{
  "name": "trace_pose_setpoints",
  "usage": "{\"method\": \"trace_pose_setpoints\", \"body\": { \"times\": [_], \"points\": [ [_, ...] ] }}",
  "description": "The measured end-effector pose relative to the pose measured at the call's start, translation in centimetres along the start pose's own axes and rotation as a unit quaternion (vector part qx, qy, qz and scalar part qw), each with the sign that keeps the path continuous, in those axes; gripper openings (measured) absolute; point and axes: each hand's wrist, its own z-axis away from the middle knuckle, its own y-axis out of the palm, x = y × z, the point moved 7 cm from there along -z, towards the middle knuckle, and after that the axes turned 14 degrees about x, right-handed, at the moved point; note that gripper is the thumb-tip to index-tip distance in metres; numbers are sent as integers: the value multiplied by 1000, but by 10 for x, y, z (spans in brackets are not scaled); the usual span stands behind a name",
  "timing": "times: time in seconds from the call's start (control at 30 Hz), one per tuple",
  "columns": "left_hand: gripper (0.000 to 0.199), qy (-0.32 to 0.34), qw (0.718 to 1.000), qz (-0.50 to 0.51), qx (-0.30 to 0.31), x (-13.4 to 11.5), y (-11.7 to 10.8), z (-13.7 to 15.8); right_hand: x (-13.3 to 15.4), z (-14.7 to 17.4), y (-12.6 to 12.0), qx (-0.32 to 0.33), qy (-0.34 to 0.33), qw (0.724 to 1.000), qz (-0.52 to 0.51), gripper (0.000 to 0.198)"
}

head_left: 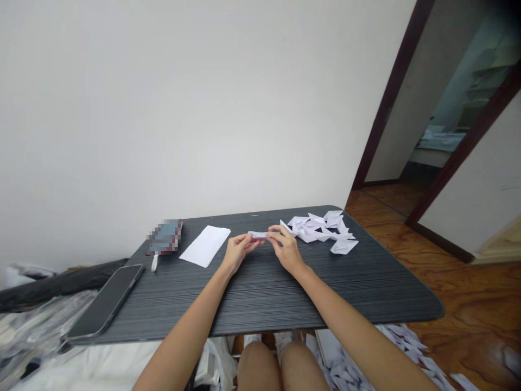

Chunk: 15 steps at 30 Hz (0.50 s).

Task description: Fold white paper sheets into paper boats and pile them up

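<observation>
Pinching a narrow paper strip (257,235) between both hands, you seem to be partway through one piece: it is slim and straight, without the pointed shape of the folded pieces (308,234) lying well to the right of the sheets (205,246). Those look done, as do more pieces (407,339) on the floor, lower and farther right of the sheets. The sheets themselves lie flat and appear unworked, so that paper looks left to do. Your strip is to the right of the sheets, apparently raised off the table (268,304). Your left hand (240,251) nips its left end between thumb and fingertips; your right hand (285,248) closes on the right end, fingers bent over it. The strip spans the space between the two grips, its middle uncovered. Its layers are too small to tell.
</observation>
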Motion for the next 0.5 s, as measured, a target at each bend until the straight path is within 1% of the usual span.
{"method": "trace_pose_setpoints", "body": {
  "times": [0.1, 0.2, 0.27, 0.3, 0.33, 0.37, 0.4, 0.5],
  "points": [
    [25, -7, 999, 25, -24, 5, -6, -1, 4, 1, 1, 15, -12, 999, 30, 17],
    [19, -10, 998, 21, -57, 6, -15, -1, 8, -1, -3, 26, -8, 999, 40, 21],
    [17, -16, 998, 10, -58, 6, -18, -2, 3, -3, -9, 23, 18, 999, 22, 33],
    [17, -21, 998, 4, -56, 6, -20, -2, -3, -3, -13, 18, 41, 999, 6, 43],
    [17, -26, 998, -2, -53, 5, -22, -1, -11, -4, -16, 10, 66, 997, -22, 53],
    [17, -32, 998, -6, -51, 5, -23, -1, -19, -4, -17, 14, 88, 994, -65, 58],
    [17, -39, 998, -8, -48, 5, -25, -1, -27, -5, -15, 32, 106, 986, -123, 58],
    [17, -58, 998, -9, -35, 6, -28, 0, -41, -7, -4, 93, 125, 946, -284, 39]
  ]
}}
